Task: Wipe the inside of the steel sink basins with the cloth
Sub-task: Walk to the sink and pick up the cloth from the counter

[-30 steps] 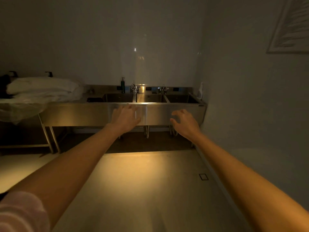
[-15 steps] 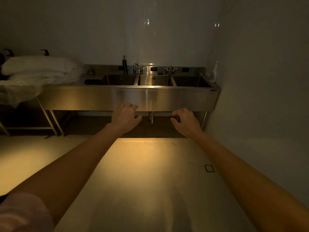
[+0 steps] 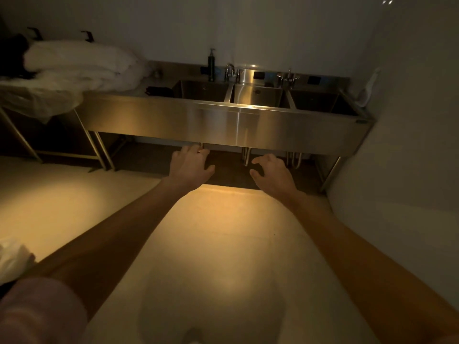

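While both hands (image 3: 191,165) (image 3: 274,173) reach, fingers loosely curled, empty, steel sink (image 3: 223,120), dim room

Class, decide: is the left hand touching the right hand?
Apart. The head view shows dark floor under the sink plainly between the left hand and the right hand.

Room dim. A warm pool of light falls from my head onto the floor (image 3: 223,232) and sink front (image 3: 238,125), with glare there. Corners dark, my shadow below, edges bowed, sleeve (image 3: 42,311) blurred.
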Tool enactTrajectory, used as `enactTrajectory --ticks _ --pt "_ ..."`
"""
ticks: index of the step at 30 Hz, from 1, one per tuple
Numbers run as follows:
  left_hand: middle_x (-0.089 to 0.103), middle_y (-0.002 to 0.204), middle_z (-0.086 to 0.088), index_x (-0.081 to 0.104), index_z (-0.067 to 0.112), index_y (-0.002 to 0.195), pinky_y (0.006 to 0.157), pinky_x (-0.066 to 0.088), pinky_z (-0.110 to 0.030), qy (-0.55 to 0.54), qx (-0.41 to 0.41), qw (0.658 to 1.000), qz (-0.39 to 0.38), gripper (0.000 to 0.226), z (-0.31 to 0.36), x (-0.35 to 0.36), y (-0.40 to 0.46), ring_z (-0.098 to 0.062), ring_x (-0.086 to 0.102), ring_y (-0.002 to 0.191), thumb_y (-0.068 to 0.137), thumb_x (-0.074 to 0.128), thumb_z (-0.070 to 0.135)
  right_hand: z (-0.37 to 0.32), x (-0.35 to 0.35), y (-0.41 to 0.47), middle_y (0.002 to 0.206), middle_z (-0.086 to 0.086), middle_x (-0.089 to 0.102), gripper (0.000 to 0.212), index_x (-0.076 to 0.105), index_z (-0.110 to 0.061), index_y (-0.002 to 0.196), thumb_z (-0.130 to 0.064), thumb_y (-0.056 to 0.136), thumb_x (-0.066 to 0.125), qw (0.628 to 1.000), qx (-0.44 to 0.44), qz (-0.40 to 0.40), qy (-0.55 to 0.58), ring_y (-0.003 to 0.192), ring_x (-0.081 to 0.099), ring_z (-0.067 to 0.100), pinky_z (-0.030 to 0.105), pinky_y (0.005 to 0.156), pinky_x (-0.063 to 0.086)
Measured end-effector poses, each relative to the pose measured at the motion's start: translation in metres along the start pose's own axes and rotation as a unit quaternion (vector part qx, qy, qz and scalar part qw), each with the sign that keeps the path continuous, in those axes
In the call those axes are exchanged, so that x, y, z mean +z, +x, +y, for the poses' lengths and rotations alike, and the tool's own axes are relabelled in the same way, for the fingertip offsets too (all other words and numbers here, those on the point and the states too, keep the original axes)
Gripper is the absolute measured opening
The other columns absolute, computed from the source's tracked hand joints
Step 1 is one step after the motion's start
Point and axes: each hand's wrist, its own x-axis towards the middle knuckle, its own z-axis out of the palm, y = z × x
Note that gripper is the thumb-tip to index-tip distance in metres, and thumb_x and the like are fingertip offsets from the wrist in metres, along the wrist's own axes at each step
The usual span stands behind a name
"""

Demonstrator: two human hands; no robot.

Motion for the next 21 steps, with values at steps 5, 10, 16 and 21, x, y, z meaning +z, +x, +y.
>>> enactTrajectory --ticks 5,10,16,21 --pt "0.05 0.135 -0.007 0.047 0.018 0.135 0.101 0.036 -0.043 0.0 -0.002 1.0 0.01 0.051 -0.051 0.007 0.038 -0.027 0.044 0.125 0.092 0.052 0.045 -0.026 0.032 0.058 0.135 0.005 0.049 0.037 0.052 -0.02 0.129 -0.034 0.094 0.053 1.0 -0.005 -0.001 -0.008 0.124 0.044 0.023 0.038 0.099 0.041" --pt "0.051 0.134 -0.008 0.048 0.017 0.134 0.102 0.034 -0.043 0.014 0.008 1.0 0.025 0.05 -0.098 0.007 0.08 -0.027 0.045 0.123 0.093 0.052 0.045 -0.055 0.054 0.117 0.132 0.004 0.051 0.035 0.053 -0.02 0.127 -0.033 0.094 0.053 0.999 -0.025 0.029 -0.006 0.121 0.046 0.022 0.037 0.098 0.042" --pt "0.052 0.133 -0.007 0.05 0.018 0.132 0.1 0.036 -0.042 0.008 0.026 1.0 0.008 0.048 -0.129 0.031 0.118 -0.026 0.046 0.123 0.092 0.053 0.043 -0.051 0.1 0.15 0.136 0.003 0.048 0.037 0.052 -0.023 0.13 -0.034 0.094 0.054 1.0 0.006 -0.002 -0.015 0.126 0.043 0.022 0.038 0.1 0.041" --pt "0.05 0.136 -0.007 0.047 0.018 0.136 0.102 0.036 -0.042 -0.009 0.024 1.0 -0.014 0.05 -0.143 0.063 0.147 -0.025 0.045 0.125 0.093 0.053 0.042 -0.028 0.128 0.177 0.135 0.003 0.049 0.037 0.053 -0.022 0.128 -0.034 0.093 0.054 0.999 0.025 -0.014 -0.021 0.125 0.044 0.023 0.037 0.097 0.043"
